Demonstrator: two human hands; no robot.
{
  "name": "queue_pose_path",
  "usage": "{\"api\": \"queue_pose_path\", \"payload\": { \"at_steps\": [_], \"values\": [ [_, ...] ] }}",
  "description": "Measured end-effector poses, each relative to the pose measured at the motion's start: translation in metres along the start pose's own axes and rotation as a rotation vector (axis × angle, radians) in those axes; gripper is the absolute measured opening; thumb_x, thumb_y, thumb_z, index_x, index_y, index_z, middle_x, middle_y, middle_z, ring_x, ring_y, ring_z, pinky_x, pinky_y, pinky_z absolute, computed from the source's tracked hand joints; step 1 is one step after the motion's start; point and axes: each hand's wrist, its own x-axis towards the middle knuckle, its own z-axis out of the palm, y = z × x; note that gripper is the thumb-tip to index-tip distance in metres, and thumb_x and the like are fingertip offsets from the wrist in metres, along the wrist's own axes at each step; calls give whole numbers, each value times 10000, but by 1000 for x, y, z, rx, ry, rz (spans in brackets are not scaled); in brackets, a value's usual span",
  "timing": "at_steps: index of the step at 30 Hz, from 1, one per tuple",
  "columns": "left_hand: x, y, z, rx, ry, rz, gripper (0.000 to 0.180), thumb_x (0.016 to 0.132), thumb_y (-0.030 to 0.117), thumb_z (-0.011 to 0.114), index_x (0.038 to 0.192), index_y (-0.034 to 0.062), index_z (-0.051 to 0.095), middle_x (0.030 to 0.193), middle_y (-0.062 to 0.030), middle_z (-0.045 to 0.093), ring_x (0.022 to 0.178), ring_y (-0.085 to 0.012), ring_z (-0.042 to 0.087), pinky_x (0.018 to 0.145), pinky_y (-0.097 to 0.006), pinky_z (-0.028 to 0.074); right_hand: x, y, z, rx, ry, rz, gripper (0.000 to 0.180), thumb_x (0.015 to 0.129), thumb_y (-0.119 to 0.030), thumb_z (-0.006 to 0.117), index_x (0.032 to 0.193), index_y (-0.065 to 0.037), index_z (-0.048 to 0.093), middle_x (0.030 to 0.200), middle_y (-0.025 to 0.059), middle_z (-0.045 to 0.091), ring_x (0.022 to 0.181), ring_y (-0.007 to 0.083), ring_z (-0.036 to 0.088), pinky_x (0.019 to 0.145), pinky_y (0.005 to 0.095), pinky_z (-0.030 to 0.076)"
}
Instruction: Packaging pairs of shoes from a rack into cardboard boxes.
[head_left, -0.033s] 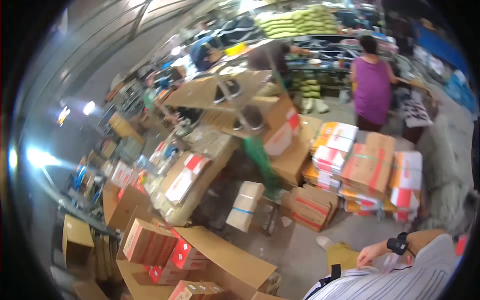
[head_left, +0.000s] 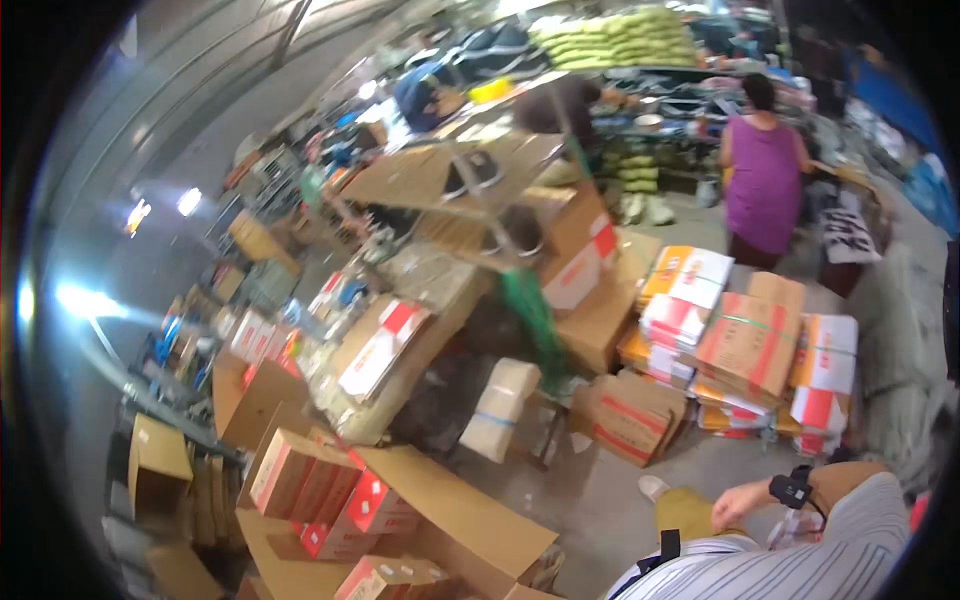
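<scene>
My right hand [head_left: 738, 506] is at the lower right, in front of my khaki trouser leg [head_left: 686, 512] and beside the striped white shirt. Its fingers are bent together and pointing down, with nothing visible in them. A black strapped device [head_left: 793, 488] sits on that wrist. My left hand does not show. Left of my leg, a large open carton [head_left: 455, 495] holds several red-and-brown shoe-type boxes [head_left: 305, 475]. Nearest ahead of the hand are flattened brown cartons [head_left: 630, 418] standing on the floor.
Bundled flat cartons [head_left: 750, 340] are stacked on the right. A paper-wrapped bundle [head_left: 500, 410] rests on a small stool. A worktable [head_left: 440, 290] carries a box, with dark shoes [head_left: 472, 172] on cardboard beyond it. A person in purple [head_left: 762, 185] stands at the back; others work there.
Most of the scene has shifted slightly to the right in the view. My right hand keeps nearly the same place and pose.
</scene>
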Motion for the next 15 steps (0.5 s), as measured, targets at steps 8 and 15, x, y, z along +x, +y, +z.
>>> {"api": "queue_pose_path", "payload": {
  "at_steps": [8, 15],
  "values": [
    [70, -85, -25, -363, 326, -209, 571, 913, 396, 446, 1273, -43, 382, 1261, -199, 449, 1151, -272, 450, 967, -316, 358, 211, -204, -106, -617, -25, -205, 263, 832, -307, 562, 937, -80, 643, 908, 70, 673, 838, 199, 620, 726, 351, 469],
    [155, -149, -49, -507, 401, -226, 605, 922, 417, 428, 1302, -50, 366, 1295, -213, 437, 1181, -282, 443, 987, -317, 350, 349, -296, -33, -759, -301, -381, 313, 844, -339, 533, 1023, -98, 621, 935, 111, 663, 876, 260, 624, 767, 363, 471]
  ]
}}
